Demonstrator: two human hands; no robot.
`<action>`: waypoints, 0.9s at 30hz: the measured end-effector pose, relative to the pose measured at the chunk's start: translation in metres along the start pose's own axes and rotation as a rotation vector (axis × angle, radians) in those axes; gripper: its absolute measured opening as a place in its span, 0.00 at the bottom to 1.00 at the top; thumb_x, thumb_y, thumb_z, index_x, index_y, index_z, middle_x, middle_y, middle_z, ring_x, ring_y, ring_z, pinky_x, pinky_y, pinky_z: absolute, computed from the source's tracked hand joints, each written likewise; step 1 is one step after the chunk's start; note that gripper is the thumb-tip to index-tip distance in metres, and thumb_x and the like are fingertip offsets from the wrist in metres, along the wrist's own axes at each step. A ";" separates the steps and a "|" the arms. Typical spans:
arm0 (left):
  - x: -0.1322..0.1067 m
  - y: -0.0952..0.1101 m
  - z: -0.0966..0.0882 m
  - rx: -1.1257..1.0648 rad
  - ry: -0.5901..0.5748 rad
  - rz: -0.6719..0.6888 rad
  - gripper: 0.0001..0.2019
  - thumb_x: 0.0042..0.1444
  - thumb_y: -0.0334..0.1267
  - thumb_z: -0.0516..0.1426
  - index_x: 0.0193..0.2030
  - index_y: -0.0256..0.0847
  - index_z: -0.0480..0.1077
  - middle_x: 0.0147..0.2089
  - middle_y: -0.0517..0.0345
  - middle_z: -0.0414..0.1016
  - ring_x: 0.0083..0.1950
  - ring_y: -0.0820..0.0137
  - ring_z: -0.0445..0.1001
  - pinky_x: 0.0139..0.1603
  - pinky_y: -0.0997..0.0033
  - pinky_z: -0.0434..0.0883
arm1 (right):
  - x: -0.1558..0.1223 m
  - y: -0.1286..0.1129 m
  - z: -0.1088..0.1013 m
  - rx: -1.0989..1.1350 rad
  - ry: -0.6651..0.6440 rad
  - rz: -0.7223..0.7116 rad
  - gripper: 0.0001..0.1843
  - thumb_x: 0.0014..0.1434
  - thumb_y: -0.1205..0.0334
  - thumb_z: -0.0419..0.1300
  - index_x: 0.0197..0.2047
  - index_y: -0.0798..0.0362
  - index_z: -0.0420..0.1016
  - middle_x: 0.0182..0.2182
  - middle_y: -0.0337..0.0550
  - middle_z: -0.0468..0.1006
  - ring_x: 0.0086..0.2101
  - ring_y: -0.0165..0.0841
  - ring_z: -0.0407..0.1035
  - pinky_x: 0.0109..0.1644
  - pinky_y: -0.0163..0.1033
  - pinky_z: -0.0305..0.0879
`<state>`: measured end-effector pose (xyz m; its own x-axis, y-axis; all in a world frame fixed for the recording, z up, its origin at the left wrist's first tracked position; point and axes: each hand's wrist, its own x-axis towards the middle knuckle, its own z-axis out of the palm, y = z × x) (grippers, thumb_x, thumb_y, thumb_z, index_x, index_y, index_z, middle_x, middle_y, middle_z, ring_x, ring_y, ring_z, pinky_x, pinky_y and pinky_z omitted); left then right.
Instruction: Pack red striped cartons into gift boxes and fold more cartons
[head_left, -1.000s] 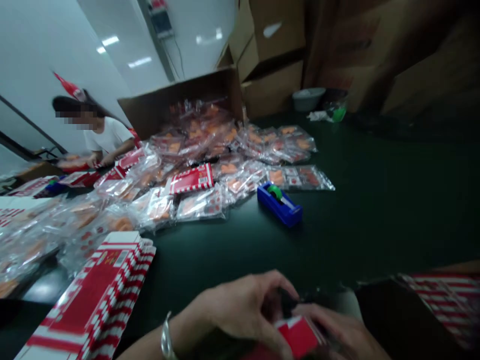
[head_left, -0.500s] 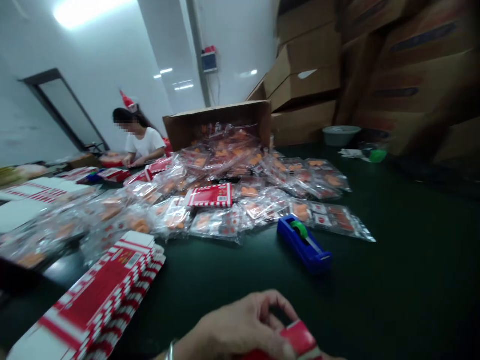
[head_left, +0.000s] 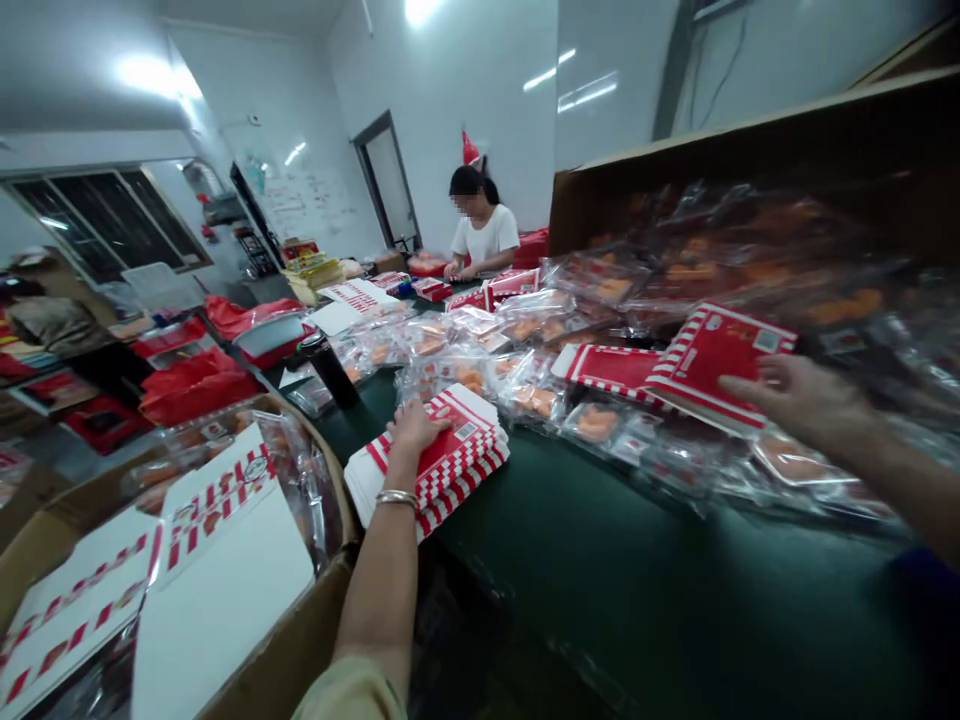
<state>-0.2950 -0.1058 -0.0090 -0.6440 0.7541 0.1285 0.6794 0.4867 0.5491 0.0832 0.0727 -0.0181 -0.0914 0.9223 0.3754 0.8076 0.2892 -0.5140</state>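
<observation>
At the middle left, a stack of flat red-and-white cartons (head_left: 457, 460) lies on the table. My left hand (head_left: 415, 428) is on top of it, fingers bent over the far edge of the top carton and thumb across its red face. On the right, my right hand (head_left: 799, 395) holds a filled-looking red-and-white box (head_left: 724, 355) by its near right side. This box rests partly over another red box (head_left: 611, 368) on the heap of clear plastic packets (head_left: 525, 400) with orange pieces inside.
A large carton (head_left: 600, 185) on its side spills packets at the right. A black bottle (head_left: 330, 370) stands beyond the stack. An open carton (head_left: 330, 560) with white-and-red cardboard is at lower left. A co-worker (head_left: 484, 235) sits across the dark green table (head_left: 600, 570).
My view has swung left. My left hand has come onto the flat carton stack. The right hand now has a red box over the packet heap.
</observation>
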 end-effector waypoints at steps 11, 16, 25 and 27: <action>-0.021 0.034 -0.017 -0.331 0.051 0.218 0.03 0.58 0.36 0.54 0.37 0.42 0.62 0.37 0.55 0.74 0.42 0.63 0.74 0.48 0.58 0.69 | -0.131 -0.095 0.026 0.804 -0.688 -0.055 0.32 0.54 0.43 0.59 0.55 0.55 0.66 0.52 0.59 0.72 0.52 0.51 0.67 0.55 0.53 0.65; -0.093 0.066 0.034 -1.239 -0.404 0.148 0.15 0.51 0.43 0.61 0.37 0.42 0.59 0.33 0.62 0.75 0.32 0.72 0.75 0.38 0.68 0.73 | -0.164 -0.079 0.010 1.094 -0.519 0.170 0.42 0.49 0.48 0.66 0.63 0.49 0.54 0.51 0.53 0.73 0.47 0.46 0.71 0.49 0.53 0.71; -0.157 0.068 0.102 -0.800 -0.365 0.244 0.20 0.49 0.37 0.62 0.49 0.40 0.64 0.46 0.49 0.73 0.46 0.62 0.74 0.51 0.57 0.69 | -0.202 -0.031 -0.066 0.709 -0.633 0.183 0.17 0.58 0.50 0.59 0.46 0.51 0.69 0.39 0.44 0.79 0.35 0.40 0.76 0.35 0.40 0.74; -0.164 0.071 0.100 -0.673 -0.336 0.439 0.23 0.51 0.35 0.60 0.55 0.40 0.64 0.53 0.47 0.70 0.54 0.60 0.70 0.57 0.55 0.65 | -0.206 -0.033 -0.072 0.586 -0.696 0.098 0.12 0.59 0.53 0.57 0.42 0.51 0.70 0.34 0.41 0.79 0.32 0.37 0.75 0.32 0.37 0.72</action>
<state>-0.1059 -0.1505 -0.0737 -0.1624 0.9543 0.2508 0.4214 -0.1627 0.8921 0.1175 -0.1450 -0.0233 -0.5224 0.8407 -0.1423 0.4224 0.1102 -0.8997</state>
